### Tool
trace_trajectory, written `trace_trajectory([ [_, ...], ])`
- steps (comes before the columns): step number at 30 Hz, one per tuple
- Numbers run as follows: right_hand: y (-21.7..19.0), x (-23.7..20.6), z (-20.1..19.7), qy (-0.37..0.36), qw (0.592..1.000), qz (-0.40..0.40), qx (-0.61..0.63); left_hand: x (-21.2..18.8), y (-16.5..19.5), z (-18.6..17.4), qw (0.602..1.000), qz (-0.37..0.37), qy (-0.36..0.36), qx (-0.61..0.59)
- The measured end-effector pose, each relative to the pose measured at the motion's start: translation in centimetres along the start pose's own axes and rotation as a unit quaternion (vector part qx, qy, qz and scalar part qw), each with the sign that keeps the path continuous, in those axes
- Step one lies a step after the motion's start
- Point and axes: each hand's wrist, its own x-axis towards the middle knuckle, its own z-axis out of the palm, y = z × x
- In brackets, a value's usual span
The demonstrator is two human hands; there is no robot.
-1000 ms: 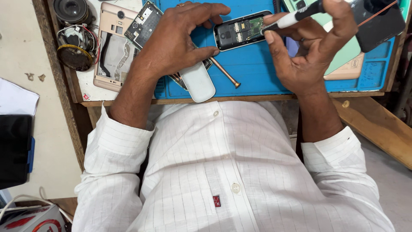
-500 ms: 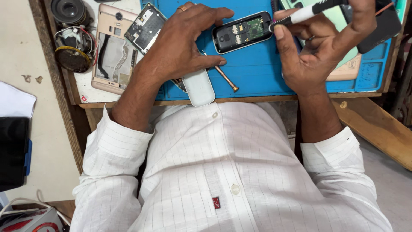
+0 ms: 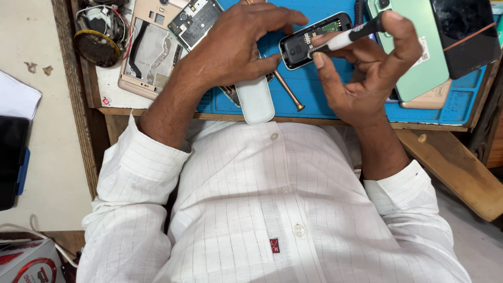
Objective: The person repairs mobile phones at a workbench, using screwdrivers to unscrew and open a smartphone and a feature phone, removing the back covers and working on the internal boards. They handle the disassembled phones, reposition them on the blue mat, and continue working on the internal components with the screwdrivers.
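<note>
Near the desk's far edge, an opened small phone (image 3: 309,41) is steadied by the left hand's (image 3: 236,44) curled fingers so the pen-like tool (image 3: 346,37), pinched in the right hand (image 3: 367,73), can reach it.

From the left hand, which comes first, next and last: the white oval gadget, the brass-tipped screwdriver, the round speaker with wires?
In the head view, from the left hand:
1. White oval gadget: just under the hand at the mat's near edge, partly covered by it.
2. Brass-tipped screwdriver: a little to the right on the blue mat.
3. Round speaker with wires: far off at the bench's left corner.
</note>
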Motion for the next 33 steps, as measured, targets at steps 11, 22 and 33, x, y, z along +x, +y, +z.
trace_trajectory([
  [11,0.2,0.0,0.1,-0.029,0.999,-0.026,-0.006,-0.1,0.2,0.5,0.998,-0.045,-0.029,-0.021],
  [22,0.8,-0.8,-0.2,-0.044,0.986,-0.111,-0.114,0.0,0.2,0.5,0.999,-0.024,-0.027,-0.001],
  [33,0.7,-0.6,-0.2,-0.042,0.994,-0.083,-0.058,-0.2,0.1,0.6,0.999,-0.034,-0.028,-0.007],
])
